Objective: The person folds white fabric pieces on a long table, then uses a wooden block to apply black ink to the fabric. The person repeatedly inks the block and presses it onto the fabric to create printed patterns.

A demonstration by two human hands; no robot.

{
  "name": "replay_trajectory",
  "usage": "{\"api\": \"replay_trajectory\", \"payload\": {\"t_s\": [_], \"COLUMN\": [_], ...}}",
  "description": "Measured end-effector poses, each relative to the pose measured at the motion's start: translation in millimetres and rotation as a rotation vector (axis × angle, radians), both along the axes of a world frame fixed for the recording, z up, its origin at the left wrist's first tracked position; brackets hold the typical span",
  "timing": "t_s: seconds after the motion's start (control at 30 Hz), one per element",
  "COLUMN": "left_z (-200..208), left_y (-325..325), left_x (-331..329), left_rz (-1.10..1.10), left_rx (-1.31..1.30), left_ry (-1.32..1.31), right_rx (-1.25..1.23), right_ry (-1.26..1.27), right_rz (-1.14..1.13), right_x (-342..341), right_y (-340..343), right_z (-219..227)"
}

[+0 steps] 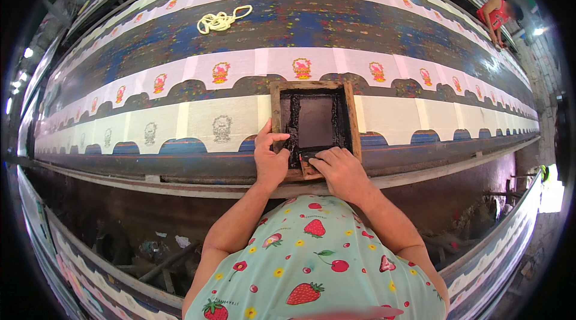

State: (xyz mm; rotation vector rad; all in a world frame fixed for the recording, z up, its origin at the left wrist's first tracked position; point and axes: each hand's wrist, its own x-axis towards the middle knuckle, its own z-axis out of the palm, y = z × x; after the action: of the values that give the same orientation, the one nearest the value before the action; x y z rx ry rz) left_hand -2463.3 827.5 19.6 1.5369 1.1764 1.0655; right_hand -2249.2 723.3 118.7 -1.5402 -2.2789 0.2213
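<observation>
A wooden-framed printing screen (356,125) lies on a row of cream fabric pieces (390,117), directly in front of me. Black ink coats its inner edges around a dark mesh window (315,119). My left hand (271,161) grips the frame's left rail near its lower corner, some fingers reaching over the inside. In my right hand (342,173) is a small squeegee (307,167) with a wooden handle, held inside the screen's near end. Its blade is mostly hidden by fingers and ink. Black outline prints (222,129) mark the fabric pieces left of the screen.
Beyond runs a row of pink-white pieces with red-yellow prints (302,68). A cream cord (222,21) lies coiled on the stained long table (162,29). At the far right, a person in red (495,15) leans over the table. A rail (180,189) edges the near side.
</observation>
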Motion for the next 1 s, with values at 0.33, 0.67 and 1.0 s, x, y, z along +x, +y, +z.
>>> {"api": "replay_trajectory", "payload": {"t_s": [0.33,0.67,1.0], "left_z": [-4.8,-13.5,-18.2], "left_y": [1.1,4.1,5.1], "left_x": [-0.1,-2.8,-2.3], "left_rz": [-0.023,-0.012,-0.024], "left_rx": [0.013,-0.137,-0.063], "left_ry": [0.076,-0.164,-0.147], "right_rx": [-0.443,-0.18,-0.143], "right_ry": [0.069,-0.003,-0.079], "right_rz": [0.121,-0.108,-0.053], "right_x": [53.3,58.3,16.9], "right_y": [99.3,167.6,63.6], "right_z": [31.0,-6.5,-3.4]}}
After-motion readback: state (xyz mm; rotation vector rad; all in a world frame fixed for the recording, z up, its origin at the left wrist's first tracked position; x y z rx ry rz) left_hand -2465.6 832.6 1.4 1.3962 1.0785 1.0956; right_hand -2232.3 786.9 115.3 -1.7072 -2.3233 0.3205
